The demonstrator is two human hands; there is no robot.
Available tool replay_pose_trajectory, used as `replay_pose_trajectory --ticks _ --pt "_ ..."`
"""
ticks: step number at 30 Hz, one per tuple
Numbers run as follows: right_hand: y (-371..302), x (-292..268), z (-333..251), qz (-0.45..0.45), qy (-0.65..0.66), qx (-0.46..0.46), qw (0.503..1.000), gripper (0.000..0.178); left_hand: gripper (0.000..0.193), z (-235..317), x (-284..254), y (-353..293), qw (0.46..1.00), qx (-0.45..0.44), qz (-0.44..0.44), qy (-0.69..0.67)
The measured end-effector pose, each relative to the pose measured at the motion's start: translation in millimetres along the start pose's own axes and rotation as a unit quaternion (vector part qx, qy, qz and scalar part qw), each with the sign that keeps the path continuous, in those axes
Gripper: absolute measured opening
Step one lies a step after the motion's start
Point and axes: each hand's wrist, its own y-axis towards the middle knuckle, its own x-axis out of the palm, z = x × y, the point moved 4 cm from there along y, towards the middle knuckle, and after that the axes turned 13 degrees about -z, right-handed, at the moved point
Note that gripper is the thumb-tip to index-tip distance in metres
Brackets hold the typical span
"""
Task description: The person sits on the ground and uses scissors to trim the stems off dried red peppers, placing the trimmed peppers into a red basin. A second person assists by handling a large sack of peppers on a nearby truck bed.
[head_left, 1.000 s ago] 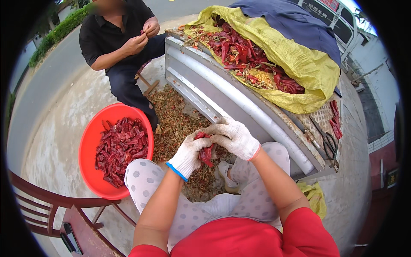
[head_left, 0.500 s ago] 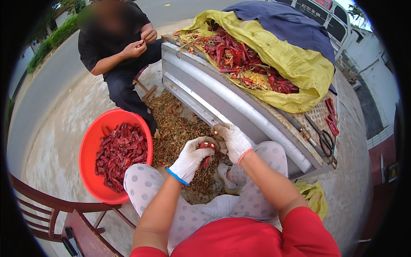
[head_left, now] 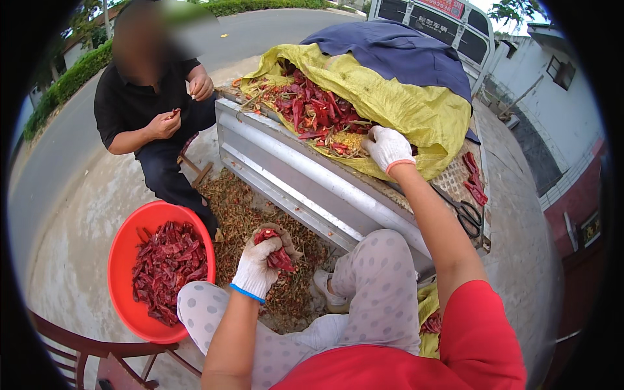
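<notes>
Shift: right hand (head_left: 391, 148) has left the left hand (head_left: 255, 265) and gone up to the sack; co-worker's hands, together earlier, now apart.
Left hand: white glove, blue cuff, soiled palm; fingers curled around red peppers (head_left: 279, 258), held above the littered ground.
Right hand fingers: bent down at the lower edge of the sack's opening; tips hidden, cannot tell whether they pinch anything.
Sack: yellow (head_left: 448, 107), mouth open, lying on the truck bed (head_left: 292, 185); inside, a heap of dried peppers (head_left: 315, 107) with stems and a patch of yellow seeds (head_left: 351, 140). Dark blue cloth (head_left: 400, 55) draped over its far side.
Truck bed: grey ribbed metal side, worn edge; at the near corner, black scissors (head_left: 467, 216) and a few loose peppers (head_left: 474, 177).
Ground: pale concrete (head_left: 68, 221); stem-and-seed litter (head_left: 224, 201) strewn alongside the truck.
Basin: orange-red (head_left: 119, 286), left of the knees, broad pile of peppers (head_left: 169, 270) inside.
Co-worker: dark clothes (head_left: 123, 107), seated beyond the basin, small red piece in one hand.
Near edge: dark red wooden chair (head_left: 114, 349), lower left; second yellow sack (head_left: 429, 300) right of the knees, peppers showing.
Surroundings: outdoors; grey road (head_left: 273, 32), green hedge (head_left: 84, 68), white-walled building (head_left: 552, 84) at right.
</notes>
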Motion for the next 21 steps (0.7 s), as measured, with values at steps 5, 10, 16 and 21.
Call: replay_pose_trajectory --ticks 5,10,16,21 --pt "35.0 4.2 26.9 -0.046 -0.062 0.129 0.989 0.038 0.03 -10.5 -6.7 5.7 0.999 -0.02 -0.018 0.036" --pt "63.9 11.6 70.1 -0.051 0.082 0.128 0.987 0.028 0.027 0.2 -11.6 4.6 1.0 0.002 0.023 -0.009" --pt "45.6 -7.0 75.0 -0.03 0.315 0.055 0.947 0.024 0.021 -7.4 -6.2 3.2 0.998 -0.058 0.023 0.005" --pt "6.3 -13.7 53.6 0.027 0.451 0.052 0.891 0.025 0.015 -6.6 -3.1 4.7 0.999 -0.045 0.012 0.011"
